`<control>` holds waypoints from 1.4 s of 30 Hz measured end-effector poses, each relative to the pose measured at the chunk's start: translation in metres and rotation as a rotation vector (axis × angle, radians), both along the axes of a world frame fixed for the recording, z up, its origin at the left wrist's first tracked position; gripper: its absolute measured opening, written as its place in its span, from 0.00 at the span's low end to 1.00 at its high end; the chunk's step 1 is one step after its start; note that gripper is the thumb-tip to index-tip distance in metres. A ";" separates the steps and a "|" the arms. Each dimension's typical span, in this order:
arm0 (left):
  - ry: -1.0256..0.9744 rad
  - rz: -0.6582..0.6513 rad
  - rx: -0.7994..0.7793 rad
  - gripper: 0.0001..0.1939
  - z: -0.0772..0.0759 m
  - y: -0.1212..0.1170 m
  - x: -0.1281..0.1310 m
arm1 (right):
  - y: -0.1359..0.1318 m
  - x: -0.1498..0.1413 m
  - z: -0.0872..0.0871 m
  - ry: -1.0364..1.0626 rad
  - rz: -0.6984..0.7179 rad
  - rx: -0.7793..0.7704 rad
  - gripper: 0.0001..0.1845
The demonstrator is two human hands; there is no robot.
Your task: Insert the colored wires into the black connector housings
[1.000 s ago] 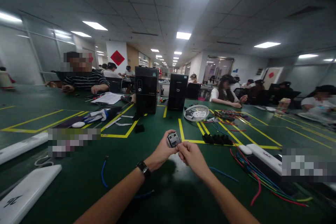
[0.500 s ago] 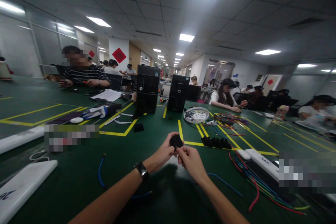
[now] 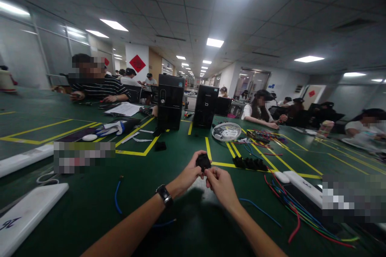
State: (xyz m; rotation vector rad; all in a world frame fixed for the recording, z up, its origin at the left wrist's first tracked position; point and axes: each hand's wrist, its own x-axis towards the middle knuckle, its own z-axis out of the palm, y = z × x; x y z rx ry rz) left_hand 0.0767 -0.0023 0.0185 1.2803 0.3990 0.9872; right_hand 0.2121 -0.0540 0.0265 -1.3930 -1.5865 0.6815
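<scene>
A small black block-like part (image 3: 203, 161) sits in the grip of my left hand (image 3: 192, 172), above the green table. The fingers of my right hand (image 3: 217, 179) are pinched together at the part's lower right edge. What they hold there, if anything, is too small to make out. Just beyond my hands to the right lies a row of similar black parts (image 3: 249, 163). A single blue wire (image 3: 261, 211) is on the table beside my right forearm, and another blue wire (image 3: 117, 197) lies left of my left forearm.
Two black computer towers (image 3: 170, 102) stand ahead. A white basket (image 3: 226, 131) and a tangle of coloured wires (image 3: 268, 138) are at centre right. Red, blue and green wires (image 3: 297, 209) lie near a white power bank (image 3: 304, 186). Another white slab (image 3: 33, 219) is front left. Co-workers sit beyond.
The black part has tilted slightly between my hands, which stay in nearly the same place. The whole view has shifted a little.
</scene>
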 end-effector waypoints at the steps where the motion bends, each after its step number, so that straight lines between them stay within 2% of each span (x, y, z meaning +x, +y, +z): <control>1: 0.031 0.016 0.032 0.34 0.000 0.000 -0.001 | 0.001 0.001 -0.001 -0.009 -0.004 -0.014 0.18; 6: 0.183 0.087 0.205 0.30 0.005 -0.004 -0.005 | 0.006 0.005 -0.005 -0.023 -0.006 -0.107 0.20; 10: 0.232 0.096 0.286 0.27 0.011 -0.008 -0.008 | 0.004 0.005 0.000 0.044 0.019 -0.190 0.19; 16: 0.162 0.057 0.202 0.29 0.002 0.000 -0.009 | 0.001 0.003 0.009 0.155 0.131 -0.209 0.22; 20: 0.081 0.077 0.168 0.28 -0.003 0.007 -0.008 | 0.004 0.004 0.010 0.142 0.234 -0.237 0.20; 25: -0.010 0.120 0.085 0.28 -0.003 0.012 -0.008 | 0.005 0.007 0.007 -0.113 0.106 -0.104 0.19; 30: -0.105 0.159 0.015 0.27 0.000 0.009 -0.005 | 0.003 0.004 0.005 -0.159 0.063 0.050 0.20; 36: -0.044 0.164 0.081 0.26 0.003 0.007 -0.008 | 0.002 0.000 0.004 -0.232 0.024 0.010 0.21; 42: -0.016 0.164 0.127 0.25 0.003 0.008 -0.011 | 0.001 0.000 0.003 -0.195 0.027 0.044 0.20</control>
